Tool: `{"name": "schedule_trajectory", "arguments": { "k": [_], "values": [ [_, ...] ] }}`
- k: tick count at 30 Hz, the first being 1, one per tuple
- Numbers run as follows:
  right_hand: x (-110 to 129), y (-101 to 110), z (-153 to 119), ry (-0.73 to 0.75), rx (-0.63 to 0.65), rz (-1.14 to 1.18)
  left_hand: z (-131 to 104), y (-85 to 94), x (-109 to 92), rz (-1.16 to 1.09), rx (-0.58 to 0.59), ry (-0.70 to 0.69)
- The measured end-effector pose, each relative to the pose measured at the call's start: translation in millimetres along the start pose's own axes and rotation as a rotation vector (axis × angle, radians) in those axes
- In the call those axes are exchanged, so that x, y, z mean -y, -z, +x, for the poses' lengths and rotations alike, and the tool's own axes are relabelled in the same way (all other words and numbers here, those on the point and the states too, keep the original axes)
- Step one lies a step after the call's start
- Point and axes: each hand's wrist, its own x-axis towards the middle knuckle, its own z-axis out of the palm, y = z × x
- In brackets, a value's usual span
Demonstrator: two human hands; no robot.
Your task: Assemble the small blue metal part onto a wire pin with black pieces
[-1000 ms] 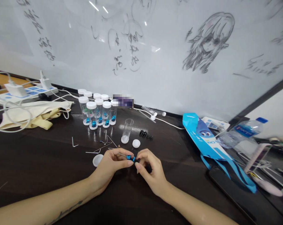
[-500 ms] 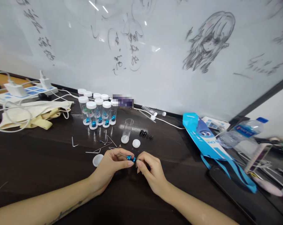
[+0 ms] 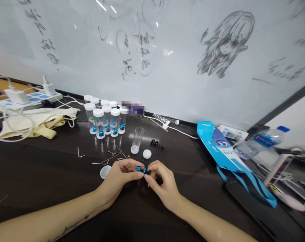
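My left hand (image 3: 118, 176) is closed, with a small shiny blue metal part (image 3: 138, 168) pinched between thumb and fingertips. A thin metal rod (image 3: 128, 164) runs over the fingers toward that part. At the blue part's right end, my right hand (image 3: 165, 181) pinches a small black piece (image 3: 148, 172) in line with it; whether the two are joined I cannot tell. Just beyond the hands stand an open clear tube (image 3: 137, 139) and a white cap (image 3: 146, 154). A round white lid (image 3: 105, 172) lies beside my left wrist.
Capped clear tubes (image 3: 100, 122) with blue parts stand grouped at back left. Several black pieces (image 3: 157, 144) lie in a row. Hex keys (image 3: 79, 153) and thin wires (image 3: 114, 154) are scattered left. A blue bag (image 3: 215, 144), water bottle (image 3: 265, 141) and dark phone-like slab (image 3: 248, 210) are right.
The black piece now shows at the blue part's right end, between my right fingertips. My right fingers have shifted slightly left and up against it. My left hand stays almost still.
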Motion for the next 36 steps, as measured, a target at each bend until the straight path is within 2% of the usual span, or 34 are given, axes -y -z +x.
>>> {"name": "schedule_trajectory", "arguments": {
  "k": [7,13,24,30,36],
  "values": [
    [1.5,3.2,0.6,-0.027,0.032,-0.078,-0.6,-1.1,-0.7,-0.005,0.006,0.007],
    [-0.7,-0.9,-1.1,0.012,-0.025,-0.003,-0.8,-1.4,-1.4,-0.012,-0.005,0.008],
    [2.9,3.3,1.3,-0.004,0.022,-0.059,-0.5,-0.9,-0.8,-0.035,0.026,0.008],
    [0.0,-0.1,-0.9,0.013,-0.020,0.018,-0.8,0.1,0.0,-0.031,0.023,0.011],
    [1.0,0.7,0.0,0.010,-0.007,0.013,-1.6,-0.3,-0.3,-0.037,0.031,0.012]
  ]
}}
